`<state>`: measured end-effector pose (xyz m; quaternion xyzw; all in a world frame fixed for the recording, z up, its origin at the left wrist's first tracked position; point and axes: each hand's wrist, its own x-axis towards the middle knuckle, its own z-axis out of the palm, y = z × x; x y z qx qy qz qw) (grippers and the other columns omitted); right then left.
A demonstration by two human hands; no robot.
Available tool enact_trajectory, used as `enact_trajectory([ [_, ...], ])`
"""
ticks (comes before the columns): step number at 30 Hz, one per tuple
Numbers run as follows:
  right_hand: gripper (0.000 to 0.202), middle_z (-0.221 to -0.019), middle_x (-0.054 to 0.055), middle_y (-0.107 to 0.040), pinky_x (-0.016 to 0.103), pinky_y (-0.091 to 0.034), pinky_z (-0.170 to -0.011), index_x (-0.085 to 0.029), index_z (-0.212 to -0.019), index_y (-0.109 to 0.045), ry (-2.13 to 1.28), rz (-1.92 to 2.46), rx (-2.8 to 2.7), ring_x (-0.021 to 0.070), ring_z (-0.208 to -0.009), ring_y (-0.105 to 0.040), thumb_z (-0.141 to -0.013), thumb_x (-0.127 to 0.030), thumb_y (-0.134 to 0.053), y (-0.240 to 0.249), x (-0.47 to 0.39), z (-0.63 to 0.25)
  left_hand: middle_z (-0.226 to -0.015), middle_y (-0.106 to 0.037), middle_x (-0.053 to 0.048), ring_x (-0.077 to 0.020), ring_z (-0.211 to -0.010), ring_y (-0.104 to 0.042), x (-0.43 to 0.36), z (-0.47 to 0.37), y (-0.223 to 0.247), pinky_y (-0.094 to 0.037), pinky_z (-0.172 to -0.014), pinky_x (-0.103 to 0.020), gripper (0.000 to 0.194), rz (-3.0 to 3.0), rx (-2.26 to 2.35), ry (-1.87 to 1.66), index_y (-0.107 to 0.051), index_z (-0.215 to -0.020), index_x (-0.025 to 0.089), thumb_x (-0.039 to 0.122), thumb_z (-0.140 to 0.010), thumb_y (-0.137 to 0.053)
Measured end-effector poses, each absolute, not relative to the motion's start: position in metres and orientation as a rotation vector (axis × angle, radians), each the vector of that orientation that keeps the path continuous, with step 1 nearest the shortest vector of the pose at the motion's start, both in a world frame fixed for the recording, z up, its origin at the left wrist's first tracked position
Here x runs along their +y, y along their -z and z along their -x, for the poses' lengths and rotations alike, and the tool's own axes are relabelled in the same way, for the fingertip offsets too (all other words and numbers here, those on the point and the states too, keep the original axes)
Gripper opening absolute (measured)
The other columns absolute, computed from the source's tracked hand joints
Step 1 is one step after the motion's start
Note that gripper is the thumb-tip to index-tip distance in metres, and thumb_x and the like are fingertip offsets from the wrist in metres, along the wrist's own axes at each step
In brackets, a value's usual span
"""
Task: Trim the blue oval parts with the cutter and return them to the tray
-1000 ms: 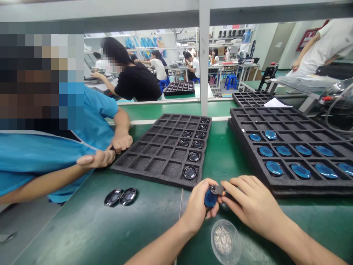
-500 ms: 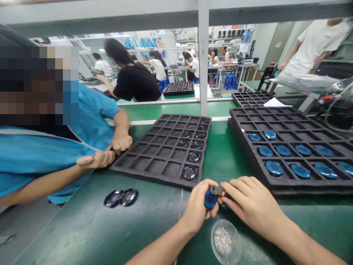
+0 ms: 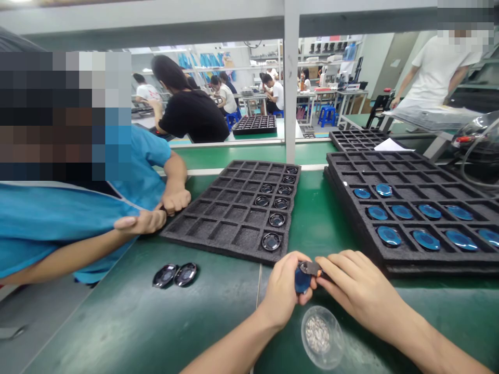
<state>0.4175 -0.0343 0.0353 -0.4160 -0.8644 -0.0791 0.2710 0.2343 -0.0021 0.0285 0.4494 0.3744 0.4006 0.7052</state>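
Your left hand (image 3: pixel 283 287) grips the blue-faced disc (image 3: pixel 302 281) just beyond the clear plastic cup (image 3: pixel 336 344), your right hand (image 3: pixel 356 284) holds the pliers-like tool (image 3: pixel 310 268) at the disc's edge, so likely mid edge-work; next move probably needs steady disc, controlled tool pressure.

Left grip (image 3: pixel 284 288) holds blue disc (image 3: pixel 302 281); right grip (image 3: pixel 356 288), tool (image 3: pixel 311 268).

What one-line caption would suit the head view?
Left hand holds a blue-faced disc, right hand a metal-headed tool at its edge, near a clear cup of small silvery pieces.
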Motion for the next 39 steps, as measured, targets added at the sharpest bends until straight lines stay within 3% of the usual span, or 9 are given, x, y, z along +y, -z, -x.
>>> enact_trajectory([
  [5, 0.024, -0.101, 0.011, -0.064, 0.039, -0.044, -0.077, -0.011, -0.123, -0.058, 0.291, 1.135, -2.331, 0.0234, -0.086, -0.059, -0.109, -0.024, -0.045, -0.037, -0.038, -0.416, -0.06, -0.058, -0.001, -0.0077, -0.041, -0.044, 0.0, -0.233, -0.025, -0.03, -0.042, -0.019, 0.035, -1.093, 0.918, -0.916, -0.059, -0.078, 0.016, 0.043, -0.093, -0.043],
  [10, 0.024, -0.11, 0.01, -0.064, 0.037, -0.049, -0.085, -0.015, -0.13, -0.056, 0.189, 1.075, -2.142, 0.022, -0.096, -0.061, -0.108, -0.021, -0.049, -0.056, -0.049, -0.429, -0.054, -0.054, 0.001, -0.0065, -0.036, -0.037, 0.01, -0.235, -0.017, -0.02, -0.038, -0.017, 0.029, -0.908, 0.956, -1.006, -0.056, -0.075, 0.017, 0.042, -0.086, -0.046],
  [15, 0.024, -0.107, 0.007, -0.062, 0.033, -0.051, -0.08, -0.023, -0.131, -0.056, -0.152, 1.058, -2.432, 0.0211, -0.094, -0.058, -0.108, -0.027, -0.05, -0.075, -0.061, -0.452, -0.054, -0.055, 0.001, -0.0051, -0.036, -0.035, 0.01, -0.236, -0.022, -0.019, -0.038, -0.016, 0.026, -0.846, 0.835, -0.947, -0.055, -0.075, 0.017, 0.041, -0.083, -0.049],
  [18, 0.029, -0.108, 0.005, -0.061, 0.035, -0.052, -0.084, -0.027, -0.134, -0.054, -0.275, 1.07, -2.627, 0.0226, -0.099, -0.057, -0.106, -0.033, -0.055, -0.077, -0.064, -0.456, -0.053, -0.055, 0.001, -0.0049, -0.035, -0.035, 0.008, -0.236, -0.026, -0.018, -0.038, -0.016, 0.024, -0.826, 0.836, -0.958, -0.055, -0.075, 0.017, 0.039, -0.082, -0.05],
  [23, 0.03, -0.115, 0.008, -0.061, 0.038, -0.051, -0.089, -0.026, -0.134, -0.055, -0.162, 1.092, -2.547, 0.0252, -0.107, -0.056, -0.106, -0.035, -0.053, -0.068, -0.056, -0.449, -0.054, -0.055, 0.001, -0.0046, -0.035, -0.035, 0.007, -0.235, -0.023, -0.016, -0.037, -0.016, 0.025, -0.849, 0.819, -0.924, -0.055, -0.076, 0.017, 0.04, -0.085, -0.049],
  [30, 0.024, -0.103, 0.01, -0.065, 0.039, -0.044, -0.084, -0.015, -0.12, -0.063, 0.233, 1.201, -2.224, 0.0232, -0.092, -0.059, -0.108, -0.028, -0.046, -0.051, -0.045, -0.424, -0.055, -0.058, 0.0, -0.0053, -0.036, -0.037, 0.001, -0.236, -0.02, -0.021, -0.038, -0.017, 0.037, -0.912, 0.788, -0.893, -0.056, -0.078, 0.016, 0.05, -0.09, -0.047],
  [39, 0.027, -0.099, 0.01, -0.065, 0.038, -0.041, -0.083, -0.014, -0.117, -0.063, 0.254, 1.195, -2.264, 0.023, -0.089, -0.059, -0.11, -0.028, -0.042, -0.044, -0.044, -0.415, -0.058, -0.058, -0.001, -0.0061, -0.038, -0.041, -0.002, -0.237, -0.021, -0.025, -0.039, -0.018, 0.041, -0.961, 0.764, -0.87, -0.056, -0.078, 0.016, 0.052, -0.092, -0.045],
])
